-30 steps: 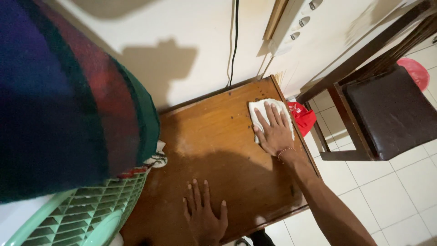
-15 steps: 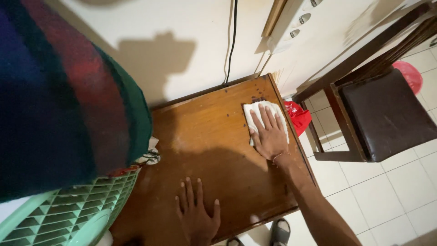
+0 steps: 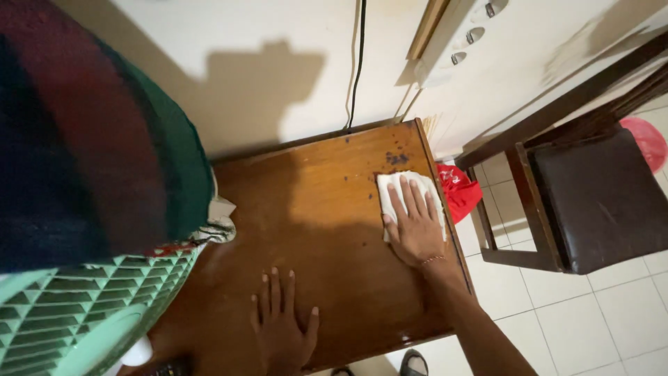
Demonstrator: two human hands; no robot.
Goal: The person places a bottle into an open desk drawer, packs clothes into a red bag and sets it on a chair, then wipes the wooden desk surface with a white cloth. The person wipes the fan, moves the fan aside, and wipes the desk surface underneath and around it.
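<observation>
The right hand (image 3: 416, 226) lies flat, fingers spread, pressing a white folded cloth (image 3: 405, 195) onto the brown wooden tabletop (image 3: 306, 209) near its far right corner, beside dark specks (image 3: 396, 159). The cloth appears soft, light and pliable; flat palm pressure suits it. The left hand (image 3: 282, 324) rests open, holding nothing. No containers are visible.

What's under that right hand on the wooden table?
A folded white cloth lies flat under the right hand on the wooden table. Dark specks show just beyond it; the surface beneath the cloth is hidden.
</observation>
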